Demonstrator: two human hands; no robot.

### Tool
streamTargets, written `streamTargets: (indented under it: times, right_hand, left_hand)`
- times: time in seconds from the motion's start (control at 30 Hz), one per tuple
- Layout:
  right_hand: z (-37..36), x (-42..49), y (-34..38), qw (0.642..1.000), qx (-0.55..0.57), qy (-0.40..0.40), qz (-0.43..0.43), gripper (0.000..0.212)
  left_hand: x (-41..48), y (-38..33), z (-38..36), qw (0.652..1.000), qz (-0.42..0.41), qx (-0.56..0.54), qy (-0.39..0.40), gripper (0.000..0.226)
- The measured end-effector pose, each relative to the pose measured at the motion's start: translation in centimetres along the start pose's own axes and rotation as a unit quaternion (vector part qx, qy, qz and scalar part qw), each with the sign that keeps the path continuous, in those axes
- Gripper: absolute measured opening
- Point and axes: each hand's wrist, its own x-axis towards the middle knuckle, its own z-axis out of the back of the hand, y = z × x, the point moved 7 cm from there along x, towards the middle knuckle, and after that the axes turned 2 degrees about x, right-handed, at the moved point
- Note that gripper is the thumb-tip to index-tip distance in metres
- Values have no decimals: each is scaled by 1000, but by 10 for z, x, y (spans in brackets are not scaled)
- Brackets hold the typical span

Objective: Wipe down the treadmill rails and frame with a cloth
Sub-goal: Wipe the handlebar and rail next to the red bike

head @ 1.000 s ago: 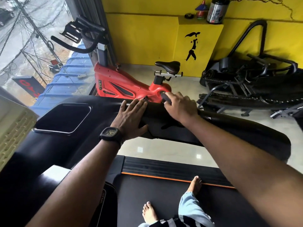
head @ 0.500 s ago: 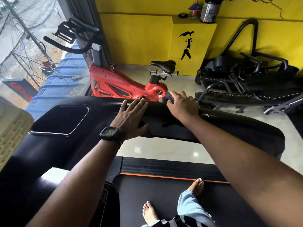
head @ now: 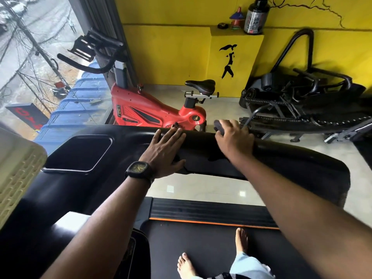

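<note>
Head view: looks down over a black treadmill console (head: 201,156) that runs across the middle of the frame, with both bare arms reaching forward onto it.
Left hand (head: 164,151): lies flat, palm down, on the console's top at centre frame; its fingers (head: 173,135) are straight and slightly spread, holding nothing. A dark wristwatch (head: 138,169) sits on that wrist.
Right hand (head: 234,140): rests on the rounded upper rail of the console, right of centre, with its fingers curled down and clamped on a dark cloth (head: 218,126).
Cloth: a small dark wad showing only at the fingertips, pressed against the far edge of the rail, just right of the left hand but apart from it.
Console tray (head: 80,153): a recessed, rounded-corner pocket at centre left of the frame.
Treadmill belt (head: 211,252): black, lower centre, with an orange stripe (head: 213,222) across its front end.
Feet: two bare feet (head: 186,265) stand on the belt at the bottom of the frame, with pale blue trouser legs above them.
Red exercise bike (head: 153,111): stands beyond the console, upper centre, black saddle to its right.
Black gym equipment (head: 302,101): lies against the yellow wall (head: 171,47) at upper right.
Ledge: a dark tub (head: 256,16) stands on top of the yellow pillar, top of frame.
Window: upper left, showing a street and overhead wires.
</note>
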Motion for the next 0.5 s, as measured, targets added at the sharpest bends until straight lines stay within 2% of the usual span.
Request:
streamTargets:
  times: [0.07, 0.13, 0.2, 0.27, 0.33, 0.4, 0.43, 0.5]
  right_hand:
    - [-4, -32, 14, 997, -42, -65, 17, 49]
    - [-10, -44, 24, 992, -41, -96, 65, 48]
    - [-8, -30, 28, 986, -24, -83, 141, 49]
    - [-6, -4, 22, 985, -21, -15, 173, 51]
    - [-6, 16, 9, 994, 1, 37, 107, 52]
    - [-4, 8, 8, 1000, -4, 6, 24, 50]
    - [-3, -5, 15, 999, -17, -29, 14, 49]
    - [-5, -32, 31, 995, -23, -81, 61, 48]
  left_hand:
    - [0, 0, -1, 1000, 0, 2, 3, 87]
    - [1, 0, -1, 1000, 1, 2, 4, 88]
    - [1, 0, -1, 1000, 5, -1, 6, 89]
    - [2, 0, 0, 1000, 8, 0, 6, 89]
    - [2, -1, 0, 1000, 12, 2, 6, 88]
    - [4, -3, 0, 1000, 26, -4, 10, 88]
    - [5, -4, 0, 999, 33, -7, 12, 88]
    - [8, -8, -1, 999, 40, -6, 5, 88]
